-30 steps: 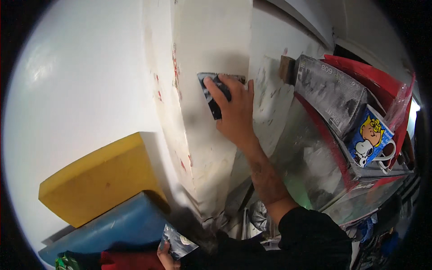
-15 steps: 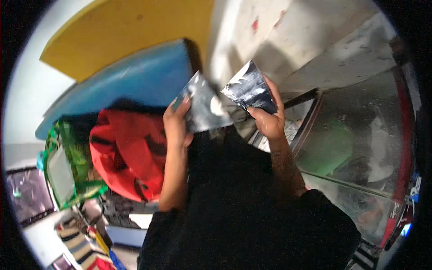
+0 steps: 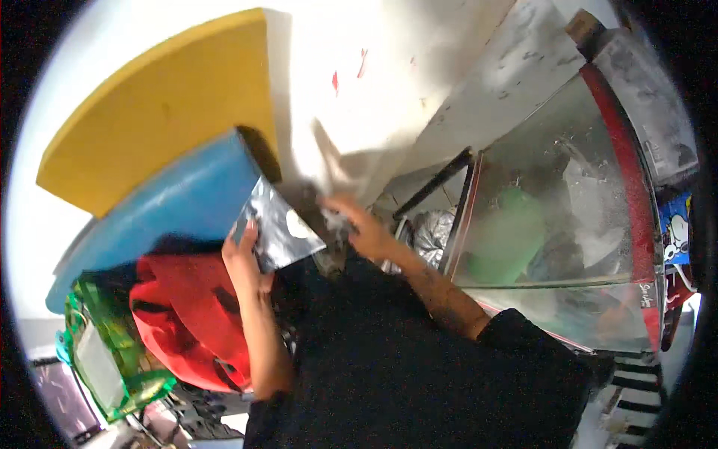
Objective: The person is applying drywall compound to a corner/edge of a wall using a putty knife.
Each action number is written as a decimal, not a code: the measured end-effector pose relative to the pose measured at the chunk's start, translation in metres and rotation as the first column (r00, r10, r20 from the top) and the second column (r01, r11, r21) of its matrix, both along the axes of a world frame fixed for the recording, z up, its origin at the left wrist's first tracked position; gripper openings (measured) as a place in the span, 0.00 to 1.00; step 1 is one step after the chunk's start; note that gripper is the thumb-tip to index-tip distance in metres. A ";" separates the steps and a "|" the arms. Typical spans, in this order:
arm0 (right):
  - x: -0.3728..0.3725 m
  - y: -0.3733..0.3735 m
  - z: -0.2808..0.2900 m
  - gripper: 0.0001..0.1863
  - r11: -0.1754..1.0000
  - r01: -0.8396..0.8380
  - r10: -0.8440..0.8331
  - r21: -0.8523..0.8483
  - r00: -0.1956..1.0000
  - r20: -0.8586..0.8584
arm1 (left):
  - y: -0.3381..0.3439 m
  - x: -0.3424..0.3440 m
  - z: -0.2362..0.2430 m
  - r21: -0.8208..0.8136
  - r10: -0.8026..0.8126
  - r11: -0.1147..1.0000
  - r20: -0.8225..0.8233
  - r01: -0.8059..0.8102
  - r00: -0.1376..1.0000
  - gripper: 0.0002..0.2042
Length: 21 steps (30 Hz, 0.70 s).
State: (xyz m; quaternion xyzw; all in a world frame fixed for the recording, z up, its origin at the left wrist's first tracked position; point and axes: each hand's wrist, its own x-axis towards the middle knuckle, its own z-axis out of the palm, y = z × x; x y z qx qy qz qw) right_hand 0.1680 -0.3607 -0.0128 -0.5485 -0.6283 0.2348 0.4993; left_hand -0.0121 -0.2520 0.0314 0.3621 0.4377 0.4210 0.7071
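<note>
My left hand (image 3: 248, 258) is closed on a silver square plate (image 3: 280, 228) with a white blob on its face. Just right of it, my right hand (image 3: 360, 228) is blurred, fingers curled around something greyish that I cannot make out. Both are low in front of a scuffed white wall corner (image 3: 389, 67) with red marks. Beneath them is my dark shirt.
A yellow slab (image 3: 157, 112) and blue pad (image 3: 172, 191) lean at left above red fabric (image 3: 187, 314) and a green clear bag (image 3: 112, 352). At right stands a dusty glass tank (image 3: 553, 232), with a grey box (image 3: 643, 105) and cartoon mug (image 3: 674, 228).
My right hand came down from the wall with a dark plate, which is no longer clearly visible. My left hand and plate rose into fuller view. The camera turned downward.
</note>
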 end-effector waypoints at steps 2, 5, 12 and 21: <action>0.009 0.007 0.021 0.39 0.996 0.089 -0.090 0.023 0.994 0.064 | 0.014 0.003 -0.009 0.118 -0.144 0.982 -0.064 0.151 0.988 0.14; 0.013 0.024 0.065 0.39 1.000 0.018 -0.014 -0.018 0.980 0.200 | 0.040 0.005 -0.023 0.387 -0.085 0.891 -0.371 0.237 0.925 0.15; 0.009 0.037 0.034 0.39 0.988 -0.043 0.079 -0.151 0.967 0.244 | 0.043 0.024 -0.016 0.259 -0.151 0.942 -0.247 0.215 0.957 0.16; -0.006 0.043 -0.015 0.35 0.988 -0.036 0.061 -0.152 0.984 0.165 | 0.079 0.030 -0.061 0.253 -0.189 0.888 -0.561 0.384 0.806 0.17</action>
